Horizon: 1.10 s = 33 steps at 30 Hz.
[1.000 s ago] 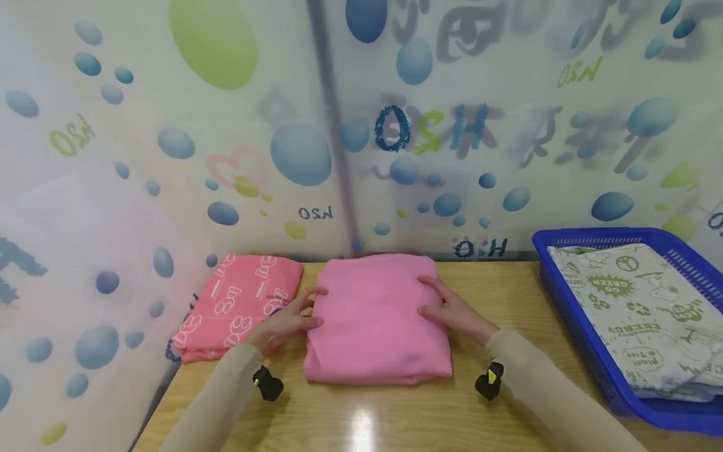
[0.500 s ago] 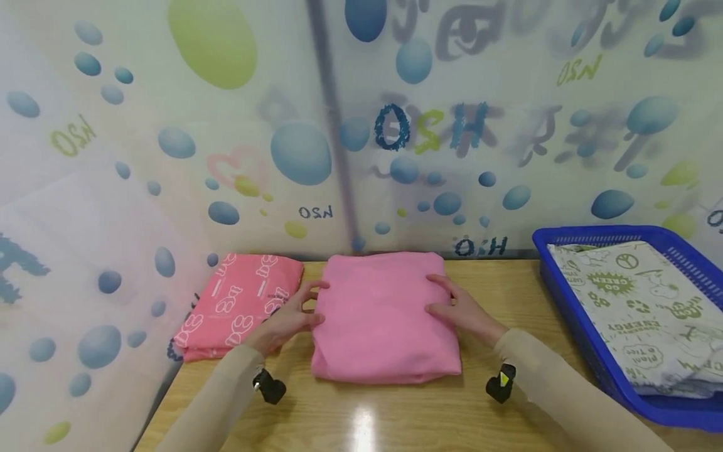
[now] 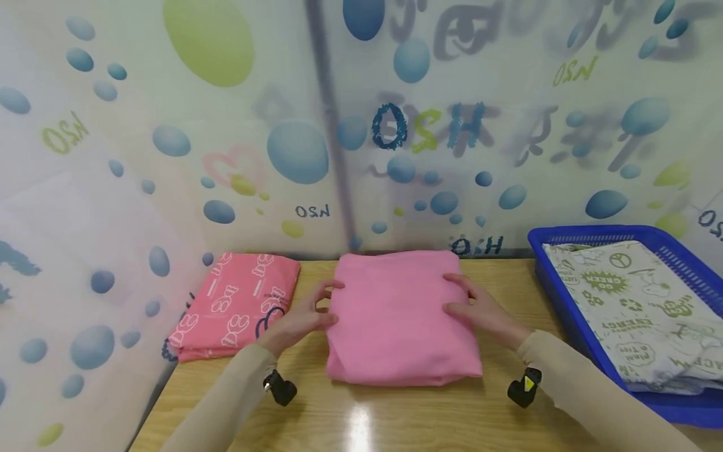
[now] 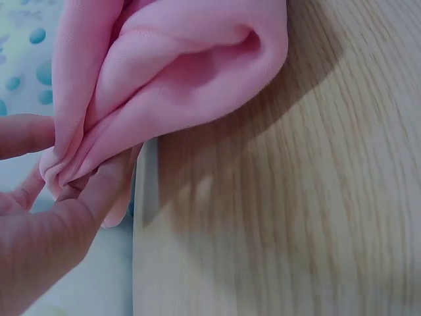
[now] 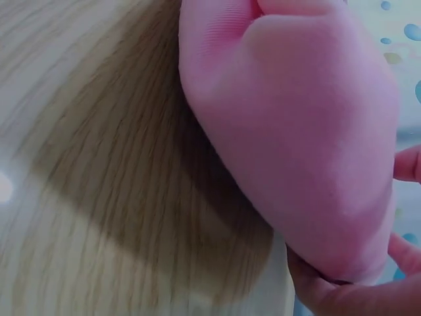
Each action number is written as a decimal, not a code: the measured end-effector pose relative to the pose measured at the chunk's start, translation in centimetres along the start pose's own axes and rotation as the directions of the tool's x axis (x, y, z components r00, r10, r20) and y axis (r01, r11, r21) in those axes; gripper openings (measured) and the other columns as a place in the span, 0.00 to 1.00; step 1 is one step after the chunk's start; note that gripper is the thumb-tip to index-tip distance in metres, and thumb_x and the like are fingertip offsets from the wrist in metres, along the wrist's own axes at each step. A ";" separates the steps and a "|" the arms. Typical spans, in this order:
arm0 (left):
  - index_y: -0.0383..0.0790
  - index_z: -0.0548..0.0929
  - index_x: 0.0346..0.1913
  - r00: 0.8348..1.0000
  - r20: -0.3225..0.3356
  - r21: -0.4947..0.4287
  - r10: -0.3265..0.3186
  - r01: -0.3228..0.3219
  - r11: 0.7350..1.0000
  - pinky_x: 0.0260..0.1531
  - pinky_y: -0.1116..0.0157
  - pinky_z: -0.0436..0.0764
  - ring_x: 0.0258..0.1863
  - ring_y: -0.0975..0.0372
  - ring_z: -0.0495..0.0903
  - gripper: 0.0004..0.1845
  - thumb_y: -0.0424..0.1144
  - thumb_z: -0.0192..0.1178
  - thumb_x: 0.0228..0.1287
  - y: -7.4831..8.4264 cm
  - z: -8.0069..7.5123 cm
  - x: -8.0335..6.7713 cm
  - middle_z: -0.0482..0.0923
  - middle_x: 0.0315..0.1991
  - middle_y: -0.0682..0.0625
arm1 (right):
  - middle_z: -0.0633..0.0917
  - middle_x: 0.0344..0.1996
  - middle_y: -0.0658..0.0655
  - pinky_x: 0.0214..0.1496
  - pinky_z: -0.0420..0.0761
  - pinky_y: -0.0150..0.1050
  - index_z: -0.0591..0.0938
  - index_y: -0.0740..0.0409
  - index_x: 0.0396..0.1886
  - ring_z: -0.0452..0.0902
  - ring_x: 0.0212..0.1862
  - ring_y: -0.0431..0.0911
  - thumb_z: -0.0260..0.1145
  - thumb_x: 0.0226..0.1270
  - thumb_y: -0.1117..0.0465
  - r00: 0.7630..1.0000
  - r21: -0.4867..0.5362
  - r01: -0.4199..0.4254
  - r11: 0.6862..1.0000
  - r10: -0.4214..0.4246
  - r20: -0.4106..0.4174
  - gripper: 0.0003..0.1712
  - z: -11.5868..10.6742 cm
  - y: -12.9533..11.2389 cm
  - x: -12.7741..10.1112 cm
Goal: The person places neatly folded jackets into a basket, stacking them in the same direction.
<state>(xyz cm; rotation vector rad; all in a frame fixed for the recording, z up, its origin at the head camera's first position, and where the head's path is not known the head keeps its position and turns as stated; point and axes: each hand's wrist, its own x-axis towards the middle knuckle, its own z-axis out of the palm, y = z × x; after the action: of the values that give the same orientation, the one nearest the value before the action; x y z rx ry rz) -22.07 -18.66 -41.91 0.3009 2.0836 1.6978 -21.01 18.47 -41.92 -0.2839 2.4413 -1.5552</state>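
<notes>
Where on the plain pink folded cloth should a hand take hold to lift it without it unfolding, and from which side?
Grip the plain pink folded cloth at its two side edges, coming in from left and right, as the left hand and right hand do now. The layers lie stacked flat on the table, so pinching through all of them probably keeps the bundle together.

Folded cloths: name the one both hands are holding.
The plain pink cloth, held by left hand and right hand. The bow-printed cloth and the basket's white one lie untouched.
</notes>
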 end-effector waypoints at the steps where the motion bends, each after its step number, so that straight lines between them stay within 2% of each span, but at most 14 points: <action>1: 0.46 0.61 0.68 1.000 -0.005 0.007 0.003 -0.003 1.000 0.44 0.59 0.78 0.50 0.49 0.73 0.34 0.25 0.57 0.60 0.1 0.1 0.1 0.56 0.64 0.36 | 0.55 0.71 0.68 0.64 0.61 0.61 0.59 0.53 0.74 0.54 0.67 0.64 0.65 0.66 0.53 1.000 0.000 -0.004 1.000 0.004 0.000 0.40 -0.2 0.0 -0.1; 10: 0.48 0.63 0.67 0.999 0.027 0.046 0.043 -0.044 0.998 0.43 0.58 0.78 0.50 0.49 0.72 0.33 0.29 0.60 0.60 1.8 1.0 0.4 0.60 0.60 0.38 | 0.58 0.68 0.72 0.56 0.69 0.54 0.59 0.55 0.73 0.59 0.63 0.64 0.66 0.65 0.55 1.000 -0.002 0.016 1.000 -0.016 -0.008 0.40 -2.1 -0.7 -1.5; 17: 0.47 0.64 0.67 0.996 0.037 0.092 0.084 -0.087 0.992 0.46 0.57 0.78 0.50 0.49 0.74 0.33 0.30 0.62 0.60 3.0 2.0 0.7 0.63 0.59 0.39 | 0.59 0.67 0.74 0.56 0.69 0.53 0.58 0.54 0.73 0.59 0.62 0.65 0.65 0.66 0.54 1.000 -0.004 0.017 1.000 -0.017 -0.007 0.40 -4.0 -1.2 -2.4; 24: 0.47 0.65 0.66 0.993 0.055 0.106 0.109 -0.115 0.988 0.46 0.56 0.77 0.51 0.49 0.72 0.32 0.31 0.62 0.59 4.2 3.3 1.6 0.65 0.57 0.40 | 0.57 0.69 0.73 0.58 0.69 0.55 0.57 0.53 0.74 0.60 0.64 0.65 0.64 0.67 0.50 1.000 -0.065 -0.009 0.998 0.008 -0.011 0.41 -6.1 -1.7 -3.3; 31: 0.50 0.65 0.66 0.990 0.060 0.119 0.128 -0.134 0.984 0.48 0.55 0.77 0.53 0.51 0.72 0.31 0.34 0.63 0.60 5.6 4.5 2.8 0.64 0.58 0.43 | 0.61 0.66 0.73 0.47 0.74 0.39 0.57 0.53 0.74 0.65 0.59 0.61 0.63 0.68 0.50 0.998 -0.129 0.010 0.992 -0.019 -0.064 0.40 -8.3 -1.9 -4.0; 33: 0.50 0.65 0.66 0.989 0.062 0.113 0.133 -0.139 0.984 0.48 0.55 0.77 0.53 0.51 0.72 0.31 0.35 0.63 0.61 5.9 4.8 3.0 0.64 0.58 0.43 | 0.61 0.66 0.71 0.47 0.73 0.39 0.57 0.54 0.74 0.64 0.58 0.60 0.63 0.68 0.50 0.996 -0.144 0.014 0.990 -0.026 -0.081 0.40 -8.7 -1.9 -4.1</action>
<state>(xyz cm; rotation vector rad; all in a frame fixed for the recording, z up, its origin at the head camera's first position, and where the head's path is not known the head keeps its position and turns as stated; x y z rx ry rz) -23.12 -11.87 -37.51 0.5315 2.1703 1.6252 -19.59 26.37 -36.26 -0.2747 2.6269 -1.4286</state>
